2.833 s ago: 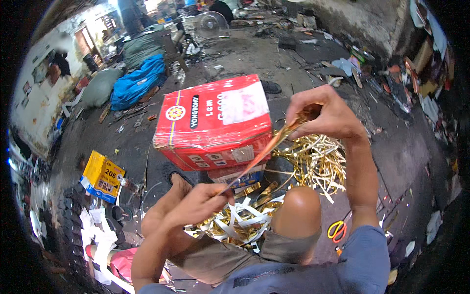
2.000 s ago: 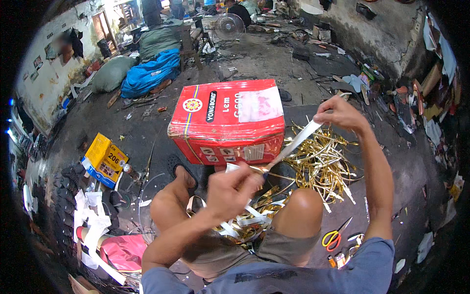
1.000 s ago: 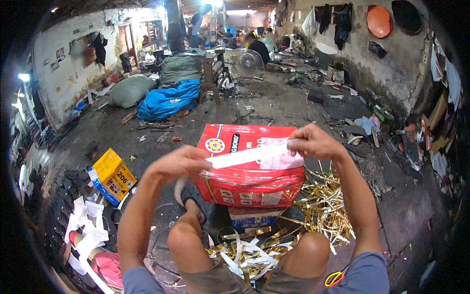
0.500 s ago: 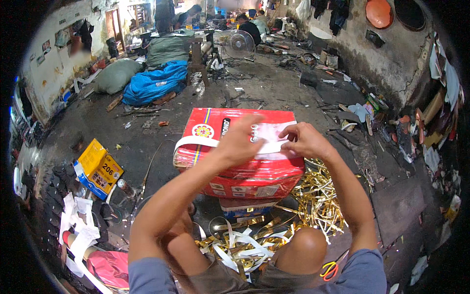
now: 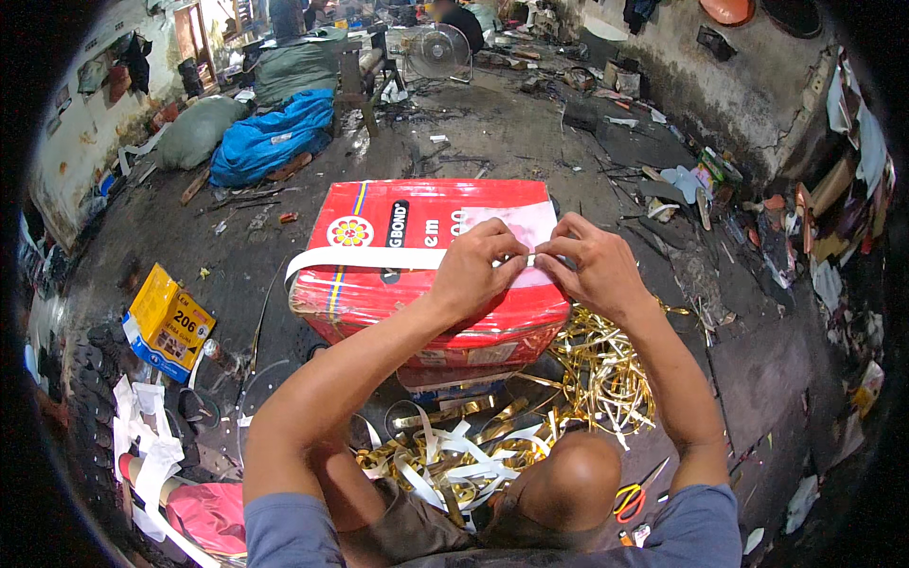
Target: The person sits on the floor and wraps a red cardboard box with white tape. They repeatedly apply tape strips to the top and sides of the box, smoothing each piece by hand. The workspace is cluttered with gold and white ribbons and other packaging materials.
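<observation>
A red cardboard box (image 5: 417, 317), wrapped in clear tape, stands in front of my knees. Across its top runs a long white strip (image 5: 374, 257), its left part curling over the box's edge. My left hand (image 5: 480, 270) is closed in a pinch on the strip near its right end. Fingertip to fingertip with it, my right hand (image 5: 597, 265) pinches the same end. Just a small bit of white shows between the fingers. Beneath both hands lies a pale pink sheet (image 5: 528, 223) on the box top.
Gold strips (image 5: 606, 383) heap right of the box, and white and gold strips (image 5: 464, 464) lie between my legs. Orange-and-yellow-handled scissors (image 5: 630, 500) rest by my right knee. A yellow box (image 5: 172, 324) sits at left; beyond are a blue bundle (image 5: 273, 138) and a fan (image 5: 438, 54).
My left hand, blurred above the box before, has come down beside my right hand, and both now pinch the strip's end. The box appears further left and higher as the view shifts.
</observation>
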Tool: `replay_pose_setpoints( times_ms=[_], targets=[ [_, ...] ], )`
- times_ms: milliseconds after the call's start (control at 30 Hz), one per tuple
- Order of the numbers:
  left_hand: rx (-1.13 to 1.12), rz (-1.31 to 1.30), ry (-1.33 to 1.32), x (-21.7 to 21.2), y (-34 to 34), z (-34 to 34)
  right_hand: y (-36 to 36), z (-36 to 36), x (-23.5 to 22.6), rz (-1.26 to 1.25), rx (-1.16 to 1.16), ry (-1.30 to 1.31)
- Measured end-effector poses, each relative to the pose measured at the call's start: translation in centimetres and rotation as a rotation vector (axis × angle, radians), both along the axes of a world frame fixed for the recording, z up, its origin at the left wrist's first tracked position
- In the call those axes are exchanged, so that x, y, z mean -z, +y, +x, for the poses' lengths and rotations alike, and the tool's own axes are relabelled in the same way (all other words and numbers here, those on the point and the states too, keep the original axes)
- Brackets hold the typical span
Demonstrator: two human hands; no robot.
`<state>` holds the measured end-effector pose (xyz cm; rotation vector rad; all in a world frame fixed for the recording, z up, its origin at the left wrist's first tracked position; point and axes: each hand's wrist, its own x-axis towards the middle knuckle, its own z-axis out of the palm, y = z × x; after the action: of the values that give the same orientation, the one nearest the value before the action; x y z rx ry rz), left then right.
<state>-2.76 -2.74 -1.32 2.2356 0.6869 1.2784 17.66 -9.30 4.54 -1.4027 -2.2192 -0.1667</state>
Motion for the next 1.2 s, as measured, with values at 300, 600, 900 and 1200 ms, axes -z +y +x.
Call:
replay_pose_setpoints(
  times_ms=[300, 600, 900, 1200],
  targets=[
    [0.06, -0.209, -0.021, -0.6, 0.4, -0.1, 1.0, 1.0, -1.0, -0.189, -0.051, 0.145],
    [-0.025, -0.215, -0.024, -0.4, 0.6, 0.1, 1.4, 0.0, 1.5, -0.12, 0.067, 0.399],
    [-0.012, -0.264, 0.243, -3.0, 2.9, 0.9, 3.5, -0.2, 4.5, -0.383, 0.104, 1.01],
    [0.157, -0.172, 0.103, -2.2, 3.4, 2.2, 2.4, 0.8, 6.1, -0.276, 0.188, 0.946]
  ],
)
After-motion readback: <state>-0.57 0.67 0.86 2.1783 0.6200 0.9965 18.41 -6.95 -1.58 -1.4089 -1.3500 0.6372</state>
